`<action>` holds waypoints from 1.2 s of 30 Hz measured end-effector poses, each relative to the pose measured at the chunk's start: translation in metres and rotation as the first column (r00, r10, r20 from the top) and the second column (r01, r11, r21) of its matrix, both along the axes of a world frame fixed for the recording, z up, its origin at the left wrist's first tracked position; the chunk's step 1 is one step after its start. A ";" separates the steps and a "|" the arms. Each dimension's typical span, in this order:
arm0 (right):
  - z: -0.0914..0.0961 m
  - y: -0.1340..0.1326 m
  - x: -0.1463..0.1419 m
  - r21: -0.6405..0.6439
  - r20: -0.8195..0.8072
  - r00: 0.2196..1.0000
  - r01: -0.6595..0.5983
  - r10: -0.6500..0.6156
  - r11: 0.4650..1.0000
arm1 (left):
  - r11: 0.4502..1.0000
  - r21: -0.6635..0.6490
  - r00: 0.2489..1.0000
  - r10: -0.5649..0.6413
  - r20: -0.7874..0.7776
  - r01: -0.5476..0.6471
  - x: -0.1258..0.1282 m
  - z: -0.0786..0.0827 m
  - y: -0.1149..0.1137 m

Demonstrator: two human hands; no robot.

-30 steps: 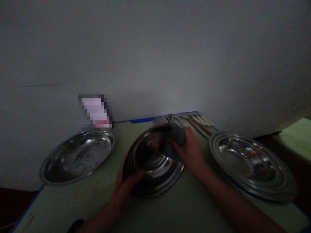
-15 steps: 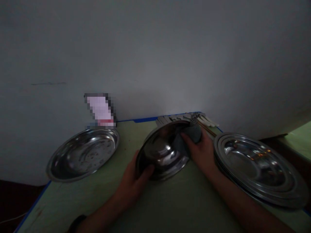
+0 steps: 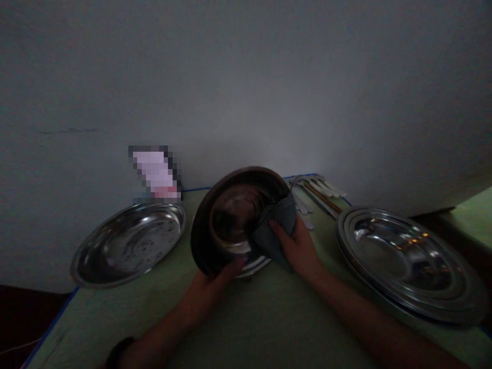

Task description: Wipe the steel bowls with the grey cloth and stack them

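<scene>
A shiny metal bowl [image 3: 238, 205] is held tilted over the middle of the table, its inside facing me. My left hand [image 3: 213, 284] grips its lower rim, thumb over the inner edge and the other fingers hidden beneath. In my right hand [image 3: 298, 248] is a grey cloth [image 3: 279, 225] with a checked side, bunched and pressed against the right part of the bowl's inside. The thumb lies across the cloth; the remaining fingers are mostly out of sight behind it.
Left stands a wide metal basin [image 3: 134, 246] with spots on its bottom. A stack of metal plates [image 3: 407, 266] lies right. Knives, spoons and sticks [image 3: 323, 192] rest at the back of the green table [image 3: 249, 328]. A blurred upright panel [image 3: 156, 171] leans against the wall [image 3: 246, 92].
The bowl has moved left and tipped up more toward me. My right hand and the cloth have shifted left and slightly down along its inside. More cutlery shows behind.
</scene>
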State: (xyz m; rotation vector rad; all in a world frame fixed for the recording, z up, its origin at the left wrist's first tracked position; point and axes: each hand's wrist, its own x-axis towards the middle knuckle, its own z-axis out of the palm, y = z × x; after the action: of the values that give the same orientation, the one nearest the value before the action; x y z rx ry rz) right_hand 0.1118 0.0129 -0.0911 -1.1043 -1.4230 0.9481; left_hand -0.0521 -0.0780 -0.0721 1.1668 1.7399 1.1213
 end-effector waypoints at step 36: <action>0.013 -0.005 0.002 0.074 -0.072 0.994 0.088 -0.082 0.993 | 0.981 -0.109 0.984 -0.168 -0.052 0.162 0.014 0.012 -0.018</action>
State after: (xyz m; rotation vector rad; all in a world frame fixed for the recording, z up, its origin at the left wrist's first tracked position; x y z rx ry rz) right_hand 0.1142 0.0080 -0.0781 -1.0571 -1.3352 0.8562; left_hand -0.0385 -0.0964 -0.0602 1.2666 1.6915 0.8944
